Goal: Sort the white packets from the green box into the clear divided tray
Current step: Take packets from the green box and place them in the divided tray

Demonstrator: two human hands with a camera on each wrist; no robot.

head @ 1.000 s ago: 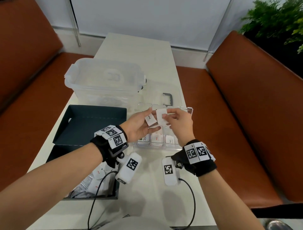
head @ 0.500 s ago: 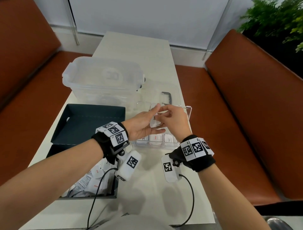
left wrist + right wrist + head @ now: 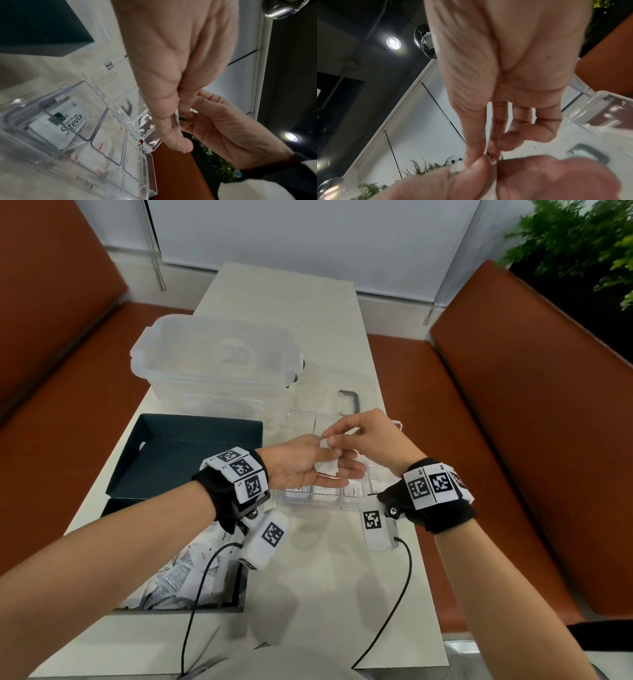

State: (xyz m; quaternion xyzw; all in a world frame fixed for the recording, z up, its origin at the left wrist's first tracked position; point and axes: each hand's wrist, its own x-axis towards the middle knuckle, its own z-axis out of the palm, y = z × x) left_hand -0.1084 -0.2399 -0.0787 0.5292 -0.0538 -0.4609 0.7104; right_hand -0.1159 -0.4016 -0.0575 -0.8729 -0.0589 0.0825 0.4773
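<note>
Both hands meet just above the tray [image 3: 310, 501], which sits on the table [image 3: 308, 559] right of the green box [image 3: 239, 604]. The left hand [image 3: 301, 467] lies palm up with its fingers nearly straight, and white packets [image 3: 326, 465] rest across them; whether the thumb presses on the stack I cannot tell. The right hand [image 3: 371, 440] reaches over and pinches the top packet between thumb and forefinger, its other fingers curled loosely. In the left wrist view the near cells already hold a Stevia packet [image 3: 68, 120] and, in the next cell, a Salt packet [image 3: 101, 143]; many more packets lie loose in the box. The step in hand looks like peeling one packet off the stack to drop it into its cell. The risk, as I judge it, is that thin, slick paper packets cling together: a pinch on the edge may lift two at once, or drag the lower ones off the flat fingers so they spill into whatever cell lies below and mix the sorts. The printing on the pinched packet is hidden from every view, so the right cell cannot be told yet; a release before reading it could misfile it.
</note>
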